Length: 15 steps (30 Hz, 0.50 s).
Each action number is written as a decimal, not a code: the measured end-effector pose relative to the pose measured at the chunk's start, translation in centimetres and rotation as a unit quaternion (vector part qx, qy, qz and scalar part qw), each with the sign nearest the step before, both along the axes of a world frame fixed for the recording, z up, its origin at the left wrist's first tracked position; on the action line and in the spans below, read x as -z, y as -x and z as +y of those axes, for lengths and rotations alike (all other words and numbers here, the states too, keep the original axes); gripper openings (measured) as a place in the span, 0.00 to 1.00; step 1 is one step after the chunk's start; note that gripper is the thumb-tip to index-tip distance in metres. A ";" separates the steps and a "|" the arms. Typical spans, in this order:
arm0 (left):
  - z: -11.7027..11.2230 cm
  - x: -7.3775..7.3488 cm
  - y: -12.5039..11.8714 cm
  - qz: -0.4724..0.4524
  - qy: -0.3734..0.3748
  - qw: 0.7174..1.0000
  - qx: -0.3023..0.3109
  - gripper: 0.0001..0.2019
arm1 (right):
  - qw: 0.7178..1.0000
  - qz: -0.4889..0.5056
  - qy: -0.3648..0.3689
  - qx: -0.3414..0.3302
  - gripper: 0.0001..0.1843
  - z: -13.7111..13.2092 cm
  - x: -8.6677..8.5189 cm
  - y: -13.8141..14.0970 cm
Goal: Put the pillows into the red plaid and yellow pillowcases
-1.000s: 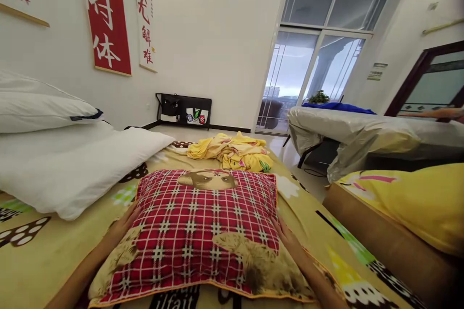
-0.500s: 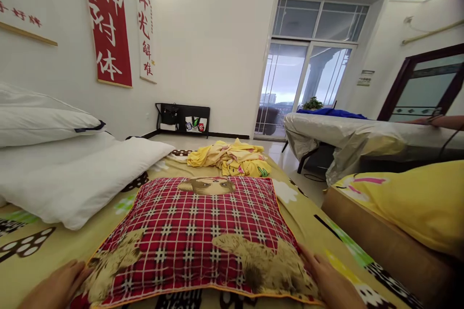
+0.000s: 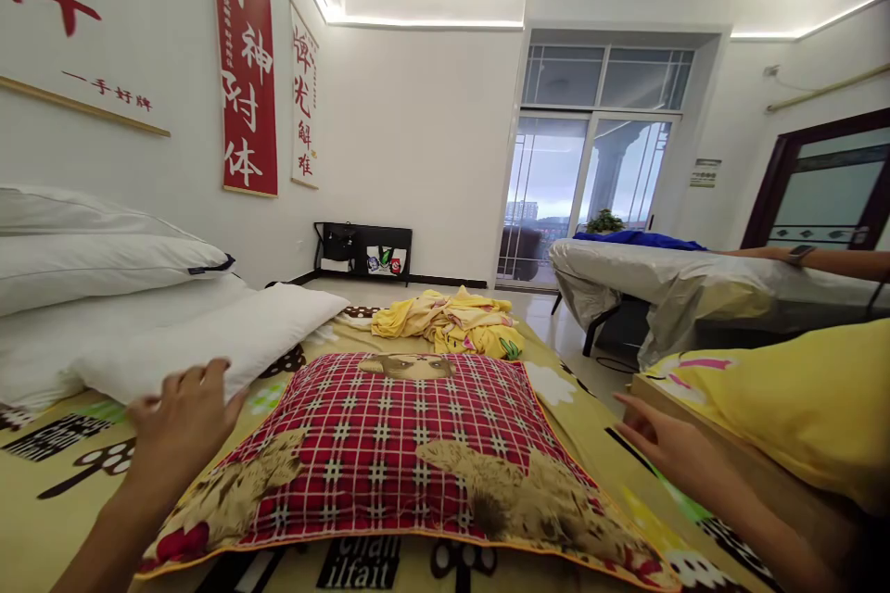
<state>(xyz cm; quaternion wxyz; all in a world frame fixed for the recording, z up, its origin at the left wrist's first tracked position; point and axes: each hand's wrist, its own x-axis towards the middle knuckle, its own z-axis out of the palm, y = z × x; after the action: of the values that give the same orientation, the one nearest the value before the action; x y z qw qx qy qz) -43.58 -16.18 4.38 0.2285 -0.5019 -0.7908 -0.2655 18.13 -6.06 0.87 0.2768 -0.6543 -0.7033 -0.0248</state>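
Nearest the camera, both hands have come off the red plaid cushion [image 3: 396, 449]. A second ago they were tucked under its two sides; half a second ago they lay at its near corners. The left hand [image 3: 182, 412] is now raised over the cushion's left corner, open with the fingers loosely curled and holding nothing. Its fingertips are close to the edge of the flat white pillow [image 3: 229, 334], and whether they touch it cannot be told. The right hand [image 3: 660, 440] is off the cushion's right side, open with the fingers stretched, also holding nothing. The cushion itself lies flat on the patterned bedspread [image 3: 62, 500] with no grip on it, its dog print facing up, so it appears to be set down and released.

Left of the cushion, behind the flat pillow, more white pillows [image 3: 97, 259] are stacked by the wall. Right of the cushion, a yellow pillow [image 3: 785, 398] lies close beyond the right hand. Just beyond the cushion's far edge is a crumpled yellow cloth [image 3: 451, 324], apart from it.

Further right, a second bed [image 3: 667, 273] is covered in a pale sheet, and another person's arm [image 3: 820, 258] rests on it. Far behind the cushion stand a black rack [image 3: 365, 250] and glass doors [image 3: 584, 185].
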 end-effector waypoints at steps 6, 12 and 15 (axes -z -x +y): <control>5.8 -11.9 -11.1 0.074 -0.048 0.987 0.132 0.25 | 0.982 -0.114 -0.111 -0.105 0.27 1.4 -10.6 11.7; 14.5 -10.9 -16.5 0.009 0.045 0.967 0.252 0.28 | 0.986 -0.095 -0.090 -0.102 0.25 5.8 -12.4 22.8; 16.6 -5.4 -17.0 -0.019 0.095 0.961 0.259 0.24 | 0.991 -0.089 -0.033 -0.091 0.26 7.9 -7.2 25.6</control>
<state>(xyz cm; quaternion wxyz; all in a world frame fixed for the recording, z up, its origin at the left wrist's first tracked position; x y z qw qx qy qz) -26.55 0.39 9.79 0.0883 -0.7037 -0.6595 -0.2490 -7.50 1.83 8.02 0.2360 -0.5734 -0.7804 -0.0806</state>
